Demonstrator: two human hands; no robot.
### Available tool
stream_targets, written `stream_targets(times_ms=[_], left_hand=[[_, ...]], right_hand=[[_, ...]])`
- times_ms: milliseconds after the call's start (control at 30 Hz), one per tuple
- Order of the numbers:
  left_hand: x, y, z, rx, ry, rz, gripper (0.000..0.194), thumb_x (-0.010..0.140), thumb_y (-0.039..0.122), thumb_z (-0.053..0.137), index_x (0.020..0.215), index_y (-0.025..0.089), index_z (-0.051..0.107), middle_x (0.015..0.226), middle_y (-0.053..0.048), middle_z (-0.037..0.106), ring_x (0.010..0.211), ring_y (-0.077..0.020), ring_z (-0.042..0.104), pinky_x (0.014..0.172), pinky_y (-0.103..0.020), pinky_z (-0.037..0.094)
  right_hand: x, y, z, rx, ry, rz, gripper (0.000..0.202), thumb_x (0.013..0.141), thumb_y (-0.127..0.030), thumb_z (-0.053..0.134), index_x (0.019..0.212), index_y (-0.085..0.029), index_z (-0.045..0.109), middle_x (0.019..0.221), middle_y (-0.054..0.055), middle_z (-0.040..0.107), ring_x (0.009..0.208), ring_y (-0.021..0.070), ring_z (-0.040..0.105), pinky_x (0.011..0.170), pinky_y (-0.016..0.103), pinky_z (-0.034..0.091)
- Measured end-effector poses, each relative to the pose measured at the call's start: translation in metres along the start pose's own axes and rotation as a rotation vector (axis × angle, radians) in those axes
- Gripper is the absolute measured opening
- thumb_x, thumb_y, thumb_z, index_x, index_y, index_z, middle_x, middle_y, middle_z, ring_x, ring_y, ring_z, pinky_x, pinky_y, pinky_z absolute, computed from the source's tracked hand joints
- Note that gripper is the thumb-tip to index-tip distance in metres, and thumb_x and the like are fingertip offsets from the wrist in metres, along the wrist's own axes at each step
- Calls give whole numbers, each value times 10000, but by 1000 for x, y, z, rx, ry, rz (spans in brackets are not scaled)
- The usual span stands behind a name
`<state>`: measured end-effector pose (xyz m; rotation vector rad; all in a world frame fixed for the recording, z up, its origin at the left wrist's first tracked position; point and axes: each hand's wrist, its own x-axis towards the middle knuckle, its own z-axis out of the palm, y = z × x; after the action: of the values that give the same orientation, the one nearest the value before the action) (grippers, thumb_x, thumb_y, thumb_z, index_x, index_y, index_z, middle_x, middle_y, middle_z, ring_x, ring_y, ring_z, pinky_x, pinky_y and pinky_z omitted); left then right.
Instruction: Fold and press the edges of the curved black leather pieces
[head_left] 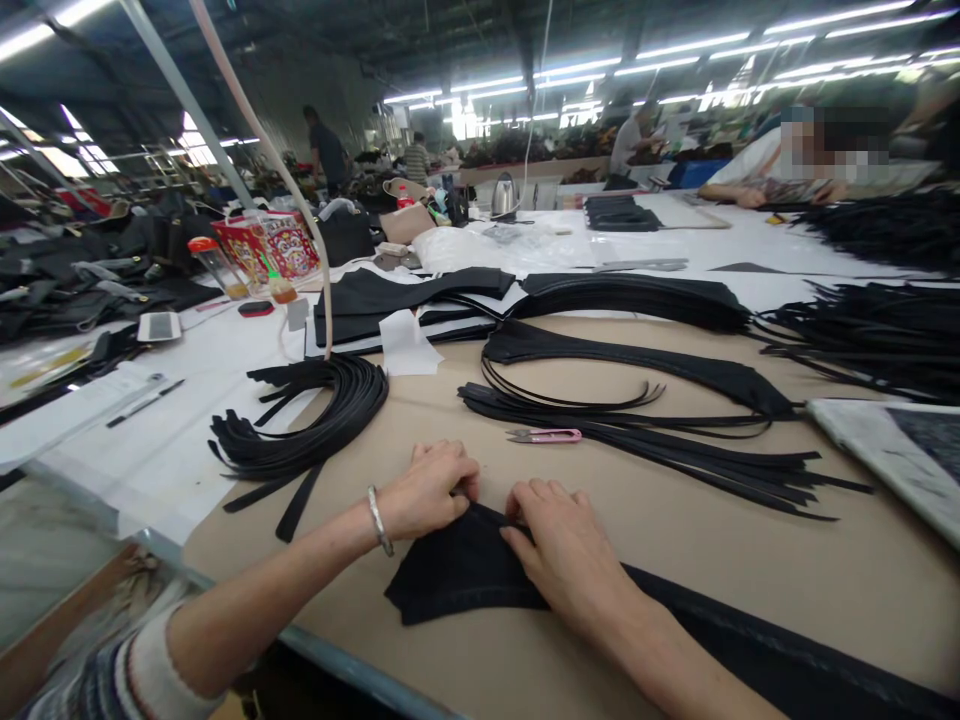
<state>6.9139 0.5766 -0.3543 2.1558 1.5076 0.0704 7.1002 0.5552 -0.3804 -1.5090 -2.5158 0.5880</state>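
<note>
A long black panel, leather-like and curved with a stitched lower edge (465,575), lies on the beige work surface in front of me. My left hand (435,490), with a silver bracelet on the wrist, pinches the top edge near its wide left end. Close beside it, my right hand (562,545) has curled fingers and a thumb closed on the same edge; the fingertips are partly hidden. Pink thread snips (555,436) lie beyond the right hand. Behind them rest loose black strips (675,460) and another curved black panel (637,352).
A curled bundle of black strips (349,410) lies to the left, near a hanging pale hose (300,190). Stacked black panels (630,295) stand further back. A framed board (892,450) is at right. Across the table, a person (757,165) bends over work.
</note>
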Motion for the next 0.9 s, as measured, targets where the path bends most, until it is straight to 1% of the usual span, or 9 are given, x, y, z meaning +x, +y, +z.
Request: stream_targets(times_ms=[133,233,267,333,433,600,767,900], left_hand=[[-4,-5,2,-31,17,49,172,741,70,488,846,185,560,910,3,581,938,-177,505,847,-359,298],[-6,-9,3,-48,6,93,240,749,66,520,942,203,558,916,30,600,951,-164,513,873,-355,286],[-6,-10,4,-46,5,110,242,748,69,538,943,210,570,923,32,604,961,-168,512,873,-354,285],[-7,-12,5,-37,15,133,188,758,77,557,883,212,599,913,27,609,960,-180,511,858,-352,291],[-8,-18,6,-34,44,142,137,781,75,553,795,198,611,851,18,608,903,-174,519,832,-329,322],[-13,-25,7,-61,64,183,174,768,24,568,816,183,620,831,10,600,852,-147,525,792,-257,379],[-19,-27,9,-67,100,226,180,796,2,556,822,164,629,836,-12,594,866,-151,520,786,-250,387],[-23,-31,17,-44,193,311,181,841,18,517,825,159,631,829,-25,599,854,-158,508,782,-269,388]], right_hand=[[3,7,1,138,-3,15,94,810,-153,655,821,-210,582,887,7,582,896,217,519,746,353,318],[5,10,-1,198,-12,-3,116,798,-121,653,808,-210,579,868,-5,586,885,202,518,745,335,313],[5,10,-1,216,-24,-18,115,804,-113,643,809,-208,578,851,-9,591,873,195,522,745,331,316],[5,12,-2,250,-46,-47,108,828,-104,614,826,-207,581,834,-15,602,854,185,531,748,326,326],[4,16,0,276,-42,-97,119,867,-85,561,866,-202,585,863,-7,607,867,180,536,778,330,347],[-1,23,10,280,34,-226,174,895,-54,491,927,-196,585,924,24,575,904,191,514,816,333,388],[-6,28,18,229,89,-339,195,917,-55,441,955,-170,594,933,59,553,896,210,493,804,349,415],[-10,29,21,160,124,-414,214,893,-20,438,957,-148,597,939,73,549,877,217,475,797,361,419]])
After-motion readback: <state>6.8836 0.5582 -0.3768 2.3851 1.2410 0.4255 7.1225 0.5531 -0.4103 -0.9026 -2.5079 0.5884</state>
